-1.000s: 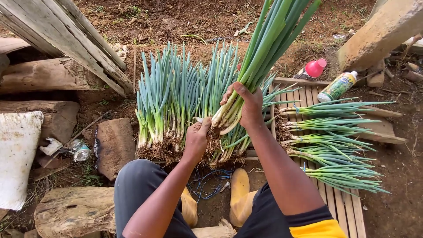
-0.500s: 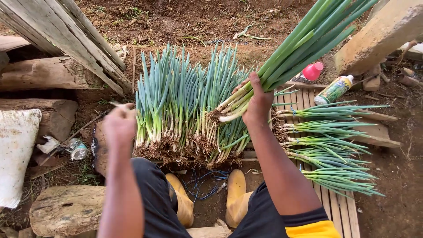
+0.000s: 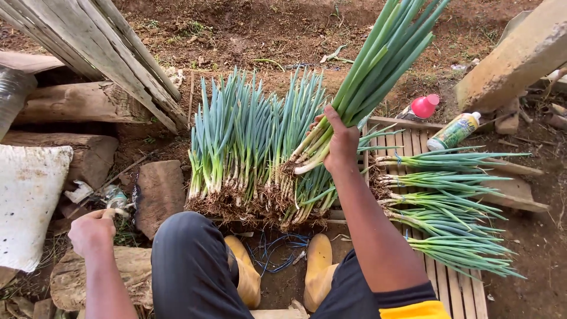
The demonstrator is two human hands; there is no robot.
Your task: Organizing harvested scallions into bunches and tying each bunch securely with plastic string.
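Right hand [image 3: 339, 142]: at frame centre, grip clenched around a bunch of green onions [image 3: 366, 77], leaves slanting to the upper right, white ends pointing lower left.
Left hand [image 3: 91, 231]: lower left, well apart from the onions, fist closed on a thin pale strip [image 3: 112, 211]; what it is cannot be told.
Row of onions [image 3: 248, 147]: lying on the ground just behind the yellow boots [image 3: 319, 272].
Tied bundles [image 3: 449, 207]: right, on a wooden slat rack [image 3: 458, 289].
Bottles [image 3: 452, 131]: upper right.
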